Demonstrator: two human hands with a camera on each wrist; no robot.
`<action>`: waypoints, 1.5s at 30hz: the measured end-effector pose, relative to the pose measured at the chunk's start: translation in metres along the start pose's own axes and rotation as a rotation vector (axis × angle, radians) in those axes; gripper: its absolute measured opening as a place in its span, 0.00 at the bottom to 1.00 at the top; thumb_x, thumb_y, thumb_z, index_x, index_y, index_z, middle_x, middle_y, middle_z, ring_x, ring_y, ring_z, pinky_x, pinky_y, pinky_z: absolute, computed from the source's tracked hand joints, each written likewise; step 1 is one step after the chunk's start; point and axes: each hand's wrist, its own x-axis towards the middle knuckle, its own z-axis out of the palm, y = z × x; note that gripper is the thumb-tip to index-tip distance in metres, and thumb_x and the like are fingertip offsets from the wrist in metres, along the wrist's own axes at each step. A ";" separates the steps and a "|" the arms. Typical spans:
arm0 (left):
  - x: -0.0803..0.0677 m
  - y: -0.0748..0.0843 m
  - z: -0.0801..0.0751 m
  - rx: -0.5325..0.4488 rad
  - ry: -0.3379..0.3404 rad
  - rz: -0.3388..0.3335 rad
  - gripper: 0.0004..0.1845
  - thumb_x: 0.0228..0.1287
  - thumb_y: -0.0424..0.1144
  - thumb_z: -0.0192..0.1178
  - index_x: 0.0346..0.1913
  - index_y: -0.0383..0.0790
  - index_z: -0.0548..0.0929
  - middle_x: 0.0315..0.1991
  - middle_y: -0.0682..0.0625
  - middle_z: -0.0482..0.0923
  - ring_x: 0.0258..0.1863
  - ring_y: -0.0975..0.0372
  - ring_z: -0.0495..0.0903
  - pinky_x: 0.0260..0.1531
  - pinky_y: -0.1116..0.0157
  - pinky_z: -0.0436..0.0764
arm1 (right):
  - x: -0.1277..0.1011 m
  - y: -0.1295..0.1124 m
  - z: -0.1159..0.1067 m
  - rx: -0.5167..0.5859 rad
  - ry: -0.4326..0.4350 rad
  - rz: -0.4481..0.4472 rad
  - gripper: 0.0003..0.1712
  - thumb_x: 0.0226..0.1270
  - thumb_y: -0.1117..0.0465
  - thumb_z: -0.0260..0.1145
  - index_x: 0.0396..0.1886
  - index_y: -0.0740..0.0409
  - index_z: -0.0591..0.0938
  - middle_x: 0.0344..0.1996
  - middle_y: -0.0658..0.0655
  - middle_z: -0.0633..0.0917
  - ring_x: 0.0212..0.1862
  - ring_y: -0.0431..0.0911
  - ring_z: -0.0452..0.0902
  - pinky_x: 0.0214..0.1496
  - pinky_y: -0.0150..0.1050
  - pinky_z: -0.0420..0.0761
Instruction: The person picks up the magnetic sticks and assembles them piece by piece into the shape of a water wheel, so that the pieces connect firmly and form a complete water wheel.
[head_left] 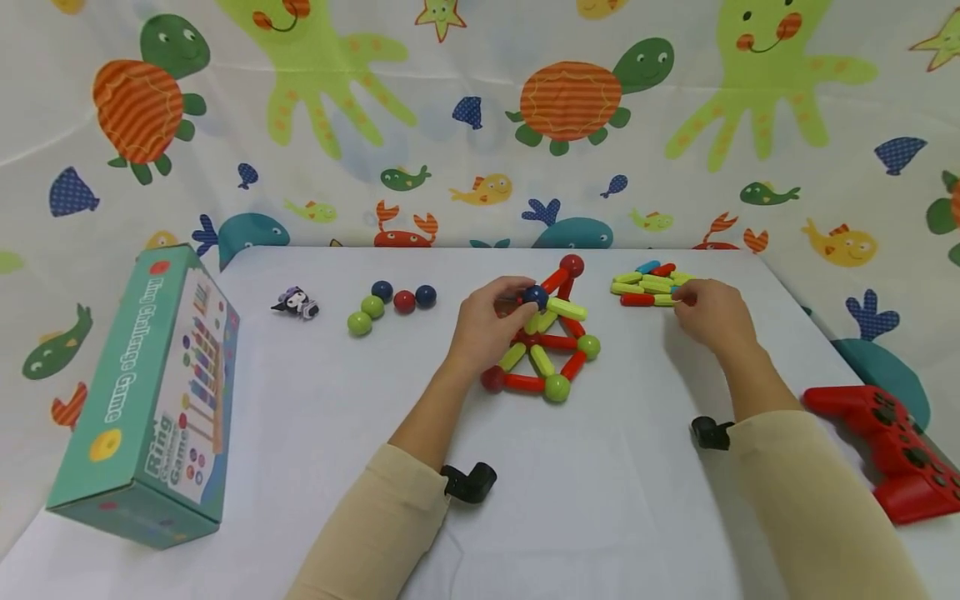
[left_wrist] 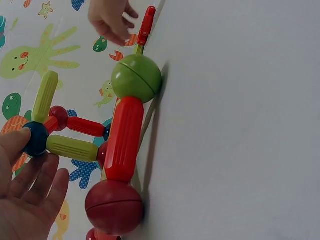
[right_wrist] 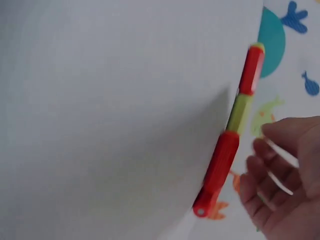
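My left hand (head_left: 486, 323) pinches a dark blue ball (head_left: 536, 297) between thumb and fingers, at the upper part of a construction of sticks and balls. A yellow-green stick (left_wrist: 45, 95) juts from that ball in the left wrist view. Around the base run red sticks (head_left: 524, 383), green balls (head_left: 557, 387) and a dark red ball (head_left: 492, 379); a red ball (head_left: 572, 266) tops the back. My right hand (head_left: 712, 315) is beside a pile of loose sticks (head_left: 655, 285). Its fingers (right_wrist: 260, 167) are loosely bent with nothing visible between them in the right wrist view.
Several loose balls (head_left: 404, 302) lie left of the construction, near a small black-and-white figurine (head_left: 297, 303). A green game box (head_left: 135, 400) stands at the left. On the right lies a red game controller (head_left: 888, 450). Behind the table (head_left: 585, 500) hangs a patterned cloth (head_left: 480, 67).
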 end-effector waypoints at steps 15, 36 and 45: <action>-0.001 -0.001 0.001 -0.008 0.015 -0.014 0.20 0.73 0.40 0.65 0.66 0.53 0.81 0.58 0.51 0.84 0.57 0.58 0.81 0.55 0.62 0.86 | -0.007 0.013 -0.005 -0.132 -0.252 -0.031 0.20 0.71 0.63 0.66 0.58 0.69 0.80 0.52 0.71 0.81 0.54 0.65 0.71 0.52 0.56 0.83; -0.003 -0.002 0.002 -0.027 0.033 0.000 0.20 0.73 0.41 0.65 0.66 0.51 0.81 0.59 0.51 0.84 0.57 0.58 0.82 0.56 0.61 0.85 | -0.029 -0.057 0.025 0.468 -0.348 -0.206 0.24 0.69 0.59 0.72 0.62 0.59 0.78 0.57 0.62 0.85 0.59 0.54 0.81 0.58 0.44 0.85; -0.003 -0.004 0.004 -0.022 0.033 0.010 0.20 0.74 0.40 0.64 0.66 0.52 0.81 0.59 0.51 0.83 0.58 0.58 0.81 0.56 0.62 0.85 | -0.029 -0.054 0.027 0.458 -0.334 -0.190 0.25 0.69 0.59 0.71 0.63 0.59 0.77 0.57 0.61 0.85 0.59 0.55 0.81 0.58 0.45 0.86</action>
